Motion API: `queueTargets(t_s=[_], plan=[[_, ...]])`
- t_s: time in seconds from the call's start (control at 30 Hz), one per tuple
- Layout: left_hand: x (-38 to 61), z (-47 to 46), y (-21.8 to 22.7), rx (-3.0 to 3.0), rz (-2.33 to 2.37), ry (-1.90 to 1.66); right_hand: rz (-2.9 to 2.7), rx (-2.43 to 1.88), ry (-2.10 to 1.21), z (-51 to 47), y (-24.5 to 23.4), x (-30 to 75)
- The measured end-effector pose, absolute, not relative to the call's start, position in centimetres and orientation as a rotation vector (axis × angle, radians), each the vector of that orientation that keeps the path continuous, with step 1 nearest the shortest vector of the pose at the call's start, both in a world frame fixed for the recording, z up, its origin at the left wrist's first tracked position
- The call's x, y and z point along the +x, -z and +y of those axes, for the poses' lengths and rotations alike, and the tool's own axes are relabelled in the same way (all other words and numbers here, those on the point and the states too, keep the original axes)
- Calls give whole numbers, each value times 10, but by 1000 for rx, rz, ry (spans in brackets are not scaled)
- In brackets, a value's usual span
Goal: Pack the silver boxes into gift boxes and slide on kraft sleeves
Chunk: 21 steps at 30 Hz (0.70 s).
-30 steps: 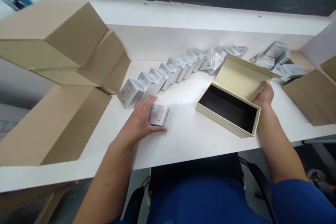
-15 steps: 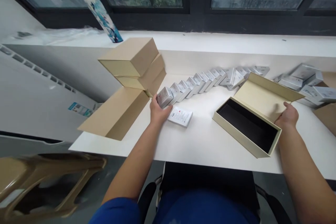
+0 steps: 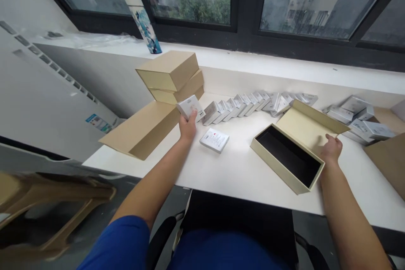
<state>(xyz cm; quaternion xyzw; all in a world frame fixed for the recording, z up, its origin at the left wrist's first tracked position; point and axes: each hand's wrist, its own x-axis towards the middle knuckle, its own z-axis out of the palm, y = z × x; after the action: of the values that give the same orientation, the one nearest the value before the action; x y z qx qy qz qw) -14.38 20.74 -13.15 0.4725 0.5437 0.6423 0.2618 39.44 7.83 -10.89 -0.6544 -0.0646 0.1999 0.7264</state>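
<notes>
My left hand [image 3: 187, 128] is closed on a small silver-white box [image 3: 189, 106], lifted off the left end of a leaning row of the same small boxes [image 3: 243, 104]. Just right of that hand another small box [image 3: 214, 140] lies flat on the white table [image 3: 237, 168]. My right hand [image 3: 330, 149] rests on the raised lid of an open beige gift box [image 3: 286, 158] with a black inside, fingers curled against the lid; the box holds nothing.
Closed beige gift boxes [image 3: 171, 76] are stacked at the back left, one more [image 3: 142, 128] lies on the table's left end. More small boxes [image 3: 357, 116] are piled at the right beside brown cardboard [image 3: 387, 158]. A wooden chair [image 3: 47, 211] stands lower left.
My left hand let go of the flat small box, reached to the row's left end and lifted the end box. My view tilted up and back. My right hand stayed on the lid.
</notes>
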Motion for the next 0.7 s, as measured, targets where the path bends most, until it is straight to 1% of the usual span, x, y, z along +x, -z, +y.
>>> queueTargets(t_s=[0.17, 0.3, 0.47, 0.7], plan=[[-133, 229, 117, 1205, 1310, -1902, -175, -1446, -430, 80, 116, 400], [-134, 230, 113, 1199, 1195, -1877, -200, -1466, -430, 81, 115, 401], [-149, 210, 97, 1253, 1056, -1684, -226, -1476, -397, 83, 108, 394], [-158, 179, 64, 1348, 918, -1153, -222, -1494, -370, 83, 101, 388]])
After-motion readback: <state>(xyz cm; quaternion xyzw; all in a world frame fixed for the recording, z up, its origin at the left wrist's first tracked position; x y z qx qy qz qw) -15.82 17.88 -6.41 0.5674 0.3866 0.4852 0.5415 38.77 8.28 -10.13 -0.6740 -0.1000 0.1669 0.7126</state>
